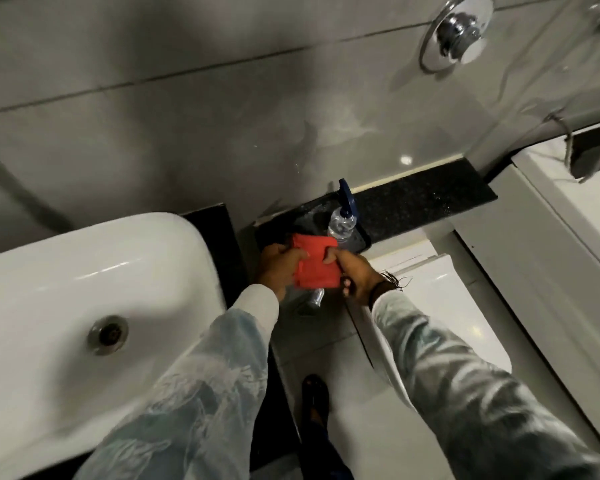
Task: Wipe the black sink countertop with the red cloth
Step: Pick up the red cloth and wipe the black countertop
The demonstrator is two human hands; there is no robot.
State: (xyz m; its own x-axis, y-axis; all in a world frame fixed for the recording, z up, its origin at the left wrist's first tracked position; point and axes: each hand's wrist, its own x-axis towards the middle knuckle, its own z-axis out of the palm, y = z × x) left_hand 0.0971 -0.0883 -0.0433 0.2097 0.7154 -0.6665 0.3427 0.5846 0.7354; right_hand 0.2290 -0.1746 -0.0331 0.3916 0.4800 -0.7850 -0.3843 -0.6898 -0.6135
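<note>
The red cloth (315, 265), folded into a small pad, is held between both hands in front of me. My left hand (278, 266) grips its left edge and my right hand (357, 276) pinches its right edge. The black speckled countertop (416, 200) runs along the tiled wall just beyond the cloth. A clear spray bottle with a dark blue trigger (343, 220) stands on the countertop, right behind the cloth. Something clear and shiny shows just under the cloth; I cannot tell what it is.
A white sink basin (94, 271) with a metal drain (107, 335) fills the left side. A white toilet or fixture (440, 299) sits to the right. A chrome flush button (459, 27) is on the wall. My foot (314, 393) stands on the tiled floor.
</note>
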